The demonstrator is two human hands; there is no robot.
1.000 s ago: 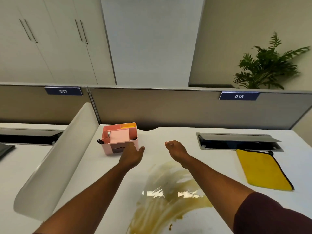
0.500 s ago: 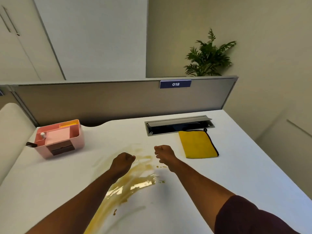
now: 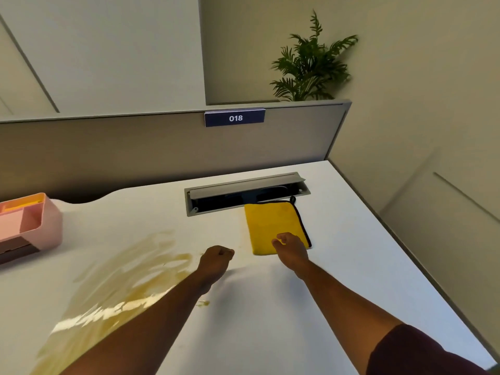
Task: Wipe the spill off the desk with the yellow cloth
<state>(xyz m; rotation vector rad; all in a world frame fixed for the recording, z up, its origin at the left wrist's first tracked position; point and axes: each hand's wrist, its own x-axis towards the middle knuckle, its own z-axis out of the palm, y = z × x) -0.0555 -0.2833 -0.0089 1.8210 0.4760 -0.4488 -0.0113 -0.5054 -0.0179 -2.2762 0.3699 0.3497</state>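
A folded yellow cloth (image 3: pixel 270 223) with a black edge lies flat on the white desk (image 3: pixel 338 266), just in front of the cable tray. My right hand (image 3: pixel 290 247) hovers over the cloth's near edge, fingers loosely curled, holding nothing. To its left, my left hand (image 3: pixel 216 259) is closed in a fist above the desk with nothing in it. A yellowish-brown spill (image 3: pixel 121 282) spreads across the desk at the left and runs toward the near edge; my left forearm covers part of it.
A pink desk organiser (image 3: pixel 29 226) stands at the far left. An open grey cable tray (image 3: pixel 246 193) is set into the desk behind the cloth. A grey partition (image 3: pixel 135 150) marked 018 closes the back. The desk's right edge drops off by the wall.
The view has swung right and closer. My right hand has moved right onto the near edge of the cloth. My left hand has followed, off the spill, still closed.
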